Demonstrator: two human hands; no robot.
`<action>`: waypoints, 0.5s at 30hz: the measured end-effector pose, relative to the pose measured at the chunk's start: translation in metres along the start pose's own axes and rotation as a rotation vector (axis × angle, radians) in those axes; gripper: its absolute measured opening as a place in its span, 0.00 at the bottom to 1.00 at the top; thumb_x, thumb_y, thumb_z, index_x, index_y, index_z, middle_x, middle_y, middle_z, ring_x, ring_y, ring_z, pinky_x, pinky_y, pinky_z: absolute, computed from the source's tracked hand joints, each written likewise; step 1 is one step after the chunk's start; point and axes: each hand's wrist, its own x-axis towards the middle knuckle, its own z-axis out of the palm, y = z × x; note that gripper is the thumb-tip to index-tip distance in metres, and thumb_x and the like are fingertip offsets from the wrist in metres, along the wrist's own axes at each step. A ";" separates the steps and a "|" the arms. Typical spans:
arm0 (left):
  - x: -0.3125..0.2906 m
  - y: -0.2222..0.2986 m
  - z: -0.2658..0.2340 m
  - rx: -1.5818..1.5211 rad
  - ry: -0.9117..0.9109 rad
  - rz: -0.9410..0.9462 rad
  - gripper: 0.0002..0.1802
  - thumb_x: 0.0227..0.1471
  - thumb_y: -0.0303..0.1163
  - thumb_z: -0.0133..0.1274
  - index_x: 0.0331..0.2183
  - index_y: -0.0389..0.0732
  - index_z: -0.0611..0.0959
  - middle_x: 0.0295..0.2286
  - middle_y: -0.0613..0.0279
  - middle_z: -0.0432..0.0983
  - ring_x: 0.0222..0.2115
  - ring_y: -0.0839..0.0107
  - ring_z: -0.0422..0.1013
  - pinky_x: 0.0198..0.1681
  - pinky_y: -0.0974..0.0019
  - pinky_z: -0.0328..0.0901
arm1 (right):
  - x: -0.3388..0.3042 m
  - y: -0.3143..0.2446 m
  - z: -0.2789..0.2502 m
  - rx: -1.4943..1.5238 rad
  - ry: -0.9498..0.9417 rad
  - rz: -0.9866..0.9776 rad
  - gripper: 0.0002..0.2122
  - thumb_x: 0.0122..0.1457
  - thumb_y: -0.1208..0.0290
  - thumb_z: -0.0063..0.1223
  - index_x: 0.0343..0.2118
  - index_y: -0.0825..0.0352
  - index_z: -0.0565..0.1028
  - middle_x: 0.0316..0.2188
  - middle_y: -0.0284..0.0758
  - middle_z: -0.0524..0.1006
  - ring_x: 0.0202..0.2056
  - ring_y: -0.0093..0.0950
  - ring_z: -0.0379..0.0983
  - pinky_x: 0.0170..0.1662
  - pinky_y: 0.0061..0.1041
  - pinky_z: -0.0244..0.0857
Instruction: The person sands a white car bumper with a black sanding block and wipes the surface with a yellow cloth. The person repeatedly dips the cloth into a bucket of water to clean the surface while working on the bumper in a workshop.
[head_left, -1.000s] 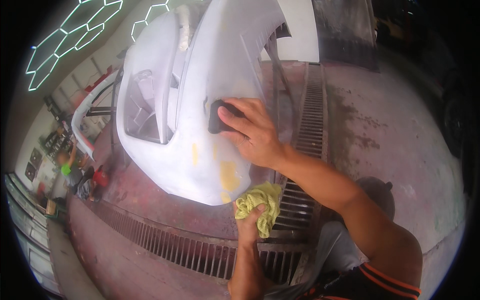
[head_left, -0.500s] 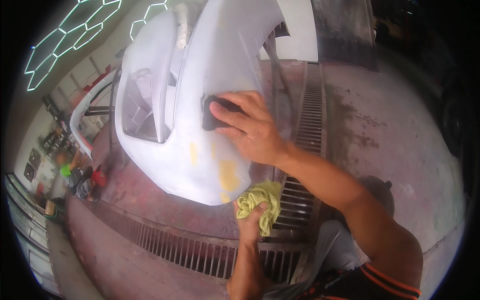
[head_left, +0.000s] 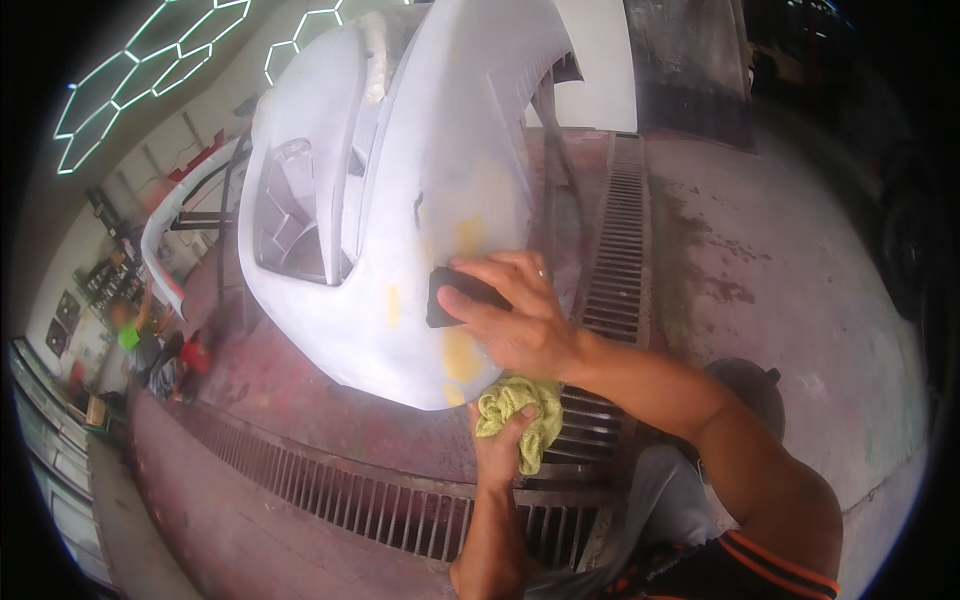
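Note:
A whitish-grey car bumper (head_left: 340, 345) stands before me, marked with yellow patches like filler. My right hand (head_left: 525, 315) grips a dark block, like a sanding block (head_left: 450, 298), and holds it against the bumper's rounded corner. Its fingers wrap over the block's back, so the face on the bumper is hidden. Below the corner, my left hand (head_left: 505, 445) is closed on a crumpled yellow-green cloth (head_left: 525, 405), close to the bumper's lower edge. A small dark mark (head_left: 418, 208) shows on the surface above the block.
Metal floor grating (head_left: 330, 490) runs below and along the right of the bumper. A dark round stool or bucket (head_left: 745, 395) is beside my right arm. Another person (head_left: 145, 345) crouches at the far left near a second bumper (head_left: 160, 240). Hexagonal lights hang at upper left.
My right hand has slid the block down the bumper toward its lower corner, uncovering a dark mark and a yellow patch. My left hand with the cloth has barely moved.

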 end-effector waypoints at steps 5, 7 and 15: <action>0.000 -0.003 -0.004 0.009 0.053 -0.025 0.40 0.48 0.22 0.64 0.61 0.38 0.66 0.50 0.55 0.72 0.49 0.63 0.72 0.53 0.61 0.69 | 0.029 0.014 0.002 -0.059 0.029 0.024 0.29 0.43 0.75 0.75 0.53 0.56 0.83 0.54 0.38 0.77 0.48 0.37 0.70 0.51 0.36 0.61; 0.001 -0.003 -0.004 -0.002 0.026 -0.022 0.40 0.48 0.22 0.64 0.61 0.38 0.66 0.50 0.55 0.72 0.49 0.63 0.72 0.53 0.61 0.70 | 0.012 0.003 -0.008 -0.103 -0.050 -0.067 0.30 0.43 0.75 0.74 0.55 0.58 0.82 0.54 0.39 0.77 0.48 0.38 0.71 0.50 0.36 0.61; 0.000 -0.004 -0.004 0.021 0.035 0.027 0.37 0.48 0.23 0.65 0.59 0.36 0.68 0.47 0.55 0.75 0.45 0.64 0.74 0.49 0.62 0.72 | 0.024 0.021 -0.007 -0.098 -0.014 0.016 0.33 0.50 0.74 0.72 0.62 0.52 0.76 0.54 0.35 0.76 0.48 0.37 0.70 0.49 0.40 0.60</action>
